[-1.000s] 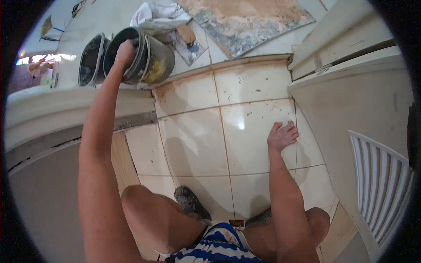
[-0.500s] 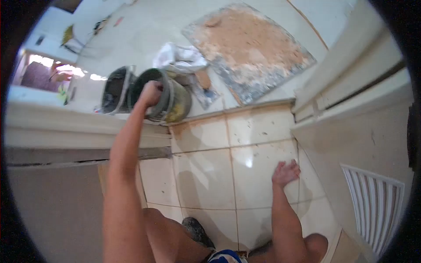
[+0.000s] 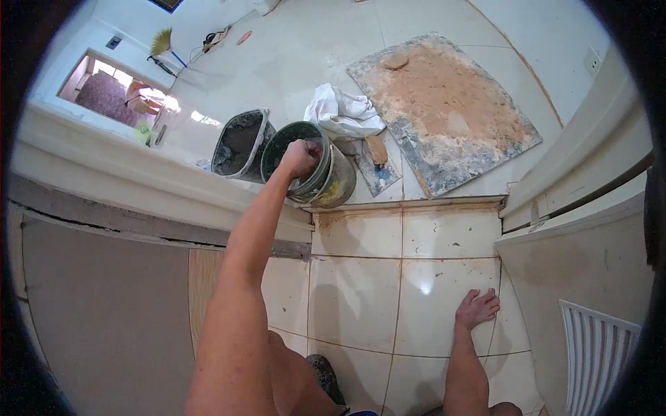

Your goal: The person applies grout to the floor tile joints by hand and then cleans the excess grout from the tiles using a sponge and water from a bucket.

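Note:
My left hand [image 3: 302, 158] reaches into the top of a green bucket [image 3: 326, 177] with yellow smears on its side. Its fingers are curled, and what they hold, if anything, is hidden. My right hand [image 3: 477, 309] hangs over the cream floor tiles with its fingers apart and nothing in them. Left of the green bucket, touching it, stands a dark container [image 3: 239, 143] with grey material inside. A white cloth [image 3: 341, 111] lies just behind the bucket. To its right is a small board [image 3: 378, 175] with a brown block [image 3: 377, 150] on it.
Beyond the threshold, a large board [image 3: 451, 104] carries brown powdery material and a round lump [image 3: 396, 62]. A broom [image 3: 161, 43] leans at the far left wall. Door frames flank the opening, and a vented door panel [image 3: 600, 353] stands at the right.
The view has shifted, so the buckets and boards appear farther right and lower. My left hand remains at the green bucket, and my right hand is still open over the tiles.

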Demonstrator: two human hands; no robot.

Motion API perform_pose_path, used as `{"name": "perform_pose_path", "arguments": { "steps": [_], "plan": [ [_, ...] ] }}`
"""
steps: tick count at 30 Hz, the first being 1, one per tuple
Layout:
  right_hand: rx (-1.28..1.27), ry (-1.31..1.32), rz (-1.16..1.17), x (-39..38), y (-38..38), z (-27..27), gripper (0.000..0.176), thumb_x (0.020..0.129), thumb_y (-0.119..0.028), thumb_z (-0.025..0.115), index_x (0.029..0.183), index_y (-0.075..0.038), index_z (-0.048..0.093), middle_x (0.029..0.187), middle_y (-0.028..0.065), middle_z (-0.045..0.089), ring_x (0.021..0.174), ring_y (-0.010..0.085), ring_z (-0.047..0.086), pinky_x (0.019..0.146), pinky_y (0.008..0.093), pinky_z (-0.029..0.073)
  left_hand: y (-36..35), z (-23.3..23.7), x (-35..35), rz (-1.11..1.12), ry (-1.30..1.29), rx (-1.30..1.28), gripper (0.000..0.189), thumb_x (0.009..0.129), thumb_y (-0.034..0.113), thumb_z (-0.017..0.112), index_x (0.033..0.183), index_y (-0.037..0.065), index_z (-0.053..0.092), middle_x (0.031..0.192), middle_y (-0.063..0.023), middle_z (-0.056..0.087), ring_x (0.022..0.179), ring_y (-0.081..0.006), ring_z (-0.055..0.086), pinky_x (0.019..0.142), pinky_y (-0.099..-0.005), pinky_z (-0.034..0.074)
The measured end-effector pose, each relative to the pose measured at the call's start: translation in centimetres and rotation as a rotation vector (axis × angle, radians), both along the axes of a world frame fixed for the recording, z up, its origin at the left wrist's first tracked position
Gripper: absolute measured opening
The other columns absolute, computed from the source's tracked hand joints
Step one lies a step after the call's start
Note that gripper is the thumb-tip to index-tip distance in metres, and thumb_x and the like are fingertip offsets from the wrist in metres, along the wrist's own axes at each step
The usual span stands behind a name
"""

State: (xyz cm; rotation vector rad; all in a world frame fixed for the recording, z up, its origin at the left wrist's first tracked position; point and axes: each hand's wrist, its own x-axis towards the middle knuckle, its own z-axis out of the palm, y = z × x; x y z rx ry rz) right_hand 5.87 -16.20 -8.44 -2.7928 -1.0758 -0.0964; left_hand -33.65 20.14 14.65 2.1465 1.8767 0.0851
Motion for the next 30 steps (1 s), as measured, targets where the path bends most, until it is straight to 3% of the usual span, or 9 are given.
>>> {"name": "perform_pose_path", "arguments": {
  "steps": [3, 6, 9, 13, 16, 19, 25, 30],
  "plan": [
    [0.032, -0.003, 0.015, -0.1, 0.1, 0.3, 0.042, 0.084, -0.031, 0.053, 0.119, -0.007, 0.049, 0.105, 0.0148, 0.050, 0.101, 0.0320, 0.047, 0.083, 0.0469, 0.039, 0.0, -0.6, -0.5, 0.001, -0.117, -0.002, 0.024, 0.079, 0.021, 0.064, 0.096, 0.005, 0.071, 0.081, -0.0234, 0.066, 0.073, -0.0354, 0.066, 0.073, -0.0360, 0.051],
    [0.021, -0.004, 0.012, -0.1, 0.1, 0.1, 0.042, 0.084, -0.030, 0.053, 0.119, -0.007, 0.049, 0.105, 0.0149, 0.050, 0.101, 0.0320, 0.046, 0.083, 0.0471, 0.039, 0.2, -0.5, -0.5, 0.019, -0.049, -0.013, 0.026, 0.080, 0.021, 0.064, 0.098, 0.004, 0.071, 0.085, -0.0233, 0.067, 0.074, -0.0323, 0.068, 0.074, -0.0357, 0.051],
    [0.016, -0.001, 0.009, -0.1, 0.2, 0.1, 0.042, 0.084, -0.030, 0.053, 0.119, -0.007, 0.049, 0.106, 0.0150, 0.051, 0.102, 0.0320, 0.046, 0.083, 0.0471, 0.039, 0.3, -0.6, -0.5, 0.056, -0.092, -0.048, 0.023, 0.073, 0.019, 0.065, 0.091, 0.007, 0.072, 0.083, -0.0178, 0.069, 0.077, -0.0274, 0.069, 0.073, -0.0352, 0.052],
    [0.010, -0.023, 0.012, -0.1, 0.2, 0.3, 0.042, 0.084, -0.030, 0.053, 0.118, -0.006, 0.049, 0.107, 0.0151, 0.051, 0.102, 0.0325, 0.047, 0.083, 0.0469, 0.039, 0.5, -0.8, -0.7, 0.014, -0.054, -0.052, 0.021, 0.074, 0.018, 0.063, 0.089, 0.006, 0.072, 0.083, -0.0187, 0.069, 0.077, -0.0285, 0.068, 0.073, -0.0361, 0.052],
    [0.017, -0.024, 0.017, -0.1, 0.1, 0.4, 0.042, 0.085, -0.030, 0.053, 0.119, -0.006, 0.049, 0.106, 0.0156, 0.051, 0.101, 0.0330, 0.047, 0.082, 0.0470, 0.039, 0.7, -1.6, -1.3, 0.003, -0.167, -0.070, 0.020, 0.075, 0.018, 0.061, 0.087, 0.004, 0.071, 0.081, -0.0213, 0.067, 0.075, -0.0315, 0.067, 0.073, -0.0379, 0.051],
    [0.028, -0.007, 0.033, -0.1, 0.1, 0.7, 0.043, 0.085, -0.030, 0.053, 0.120, -0.005, 0.049, 0.106, 0.0161, 0.051, 0.100, 0.0334, 0.048, 0.082, 0.0471, 0.039, 0.2, -0.4, -0.5, -0.035, -0.009, -0.108, 0.021, 0.075, 0.017, 0.062, 0.083, 0.000, 0.069, 0.081, -0.0269, 0.064, 0.077, -0.0382, 0.066, 0.073, -0.0422, 0.051],
    [0.000, 0.025, 0.022, 0.0, 0.2, 0.8, 0.044, 0.086, -0.031, 0.053, 0.120, -0.005, 0.048, 0.106, 0.0162, 0.051, 0.100, 0.0336, 0.047, 0.084, 0.0468, 0.038, 0.4, -0.1, 0.1, 0.004, 0.187, 0.012, 0.020, 0.074, 0.019, 0.062, 0.080, 0.000, 0.068, 0.083, -0.0266, 0.063, 0.082, -0.0434, 0.062, 0.072, -0.0465, 0.050],
    [0.020, 0.004, 0.010, -0.2, 0.2, 0.7, 0.042, 0.085, -0.030, 0.053, 0.119, -0.005, 0.048, 0.105, 0.0160, 0.051, 0.099, 0.0330, 0.047, 0.083, 0.0465, 0.039, 0.7, -1.7, -1.2, -0.182, 0.040, 0.071, 0.015, 0.075, 0.012, 0.058, 0.084, 0.000, 0.060, 0.085, -0.0255, 0.063, 0.084, -0.0459, 0.060, 0.071, -0.0469, 0.048]
  ]
}}
